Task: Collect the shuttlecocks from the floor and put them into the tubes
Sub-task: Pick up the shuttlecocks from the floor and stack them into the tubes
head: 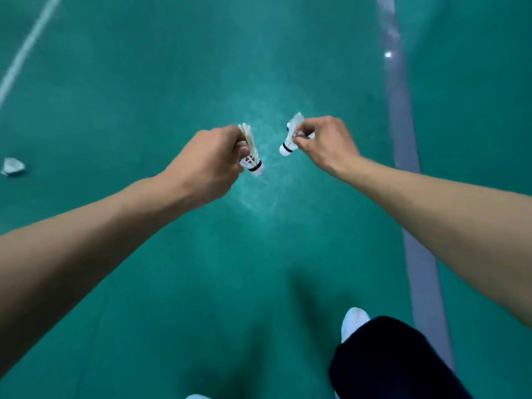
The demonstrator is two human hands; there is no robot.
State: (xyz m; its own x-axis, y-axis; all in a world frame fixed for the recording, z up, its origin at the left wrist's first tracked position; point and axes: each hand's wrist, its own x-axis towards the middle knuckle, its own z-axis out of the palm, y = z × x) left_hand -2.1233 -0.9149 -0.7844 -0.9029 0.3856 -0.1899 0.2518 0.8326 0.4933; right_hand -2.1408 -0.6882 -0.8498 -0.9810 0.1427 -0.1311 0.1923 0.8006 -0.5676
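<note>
A dark trouser leg [388, 361] and white shoe [354, 322] are stepping over the green court floor [172, 82] as the left hand [205, 165] is gripping one shuttlecock [251, 155], the right hand [326, 144] is pinching another [290, 136], a third shuttlecock [12, 166] is lying far left, and white lines [403, 133] are stretching away.

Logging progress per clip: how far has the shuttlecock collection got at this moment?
Done: no tube is in view, so nothing can be counted as stowed. In hand: the left hand grips one shuttlecock, and the right hand pinches another shuttlecock, both corks pointing down. Left: a third shuttlecock lies on the green floor at the far left, and both held ones need tubing.
</note>
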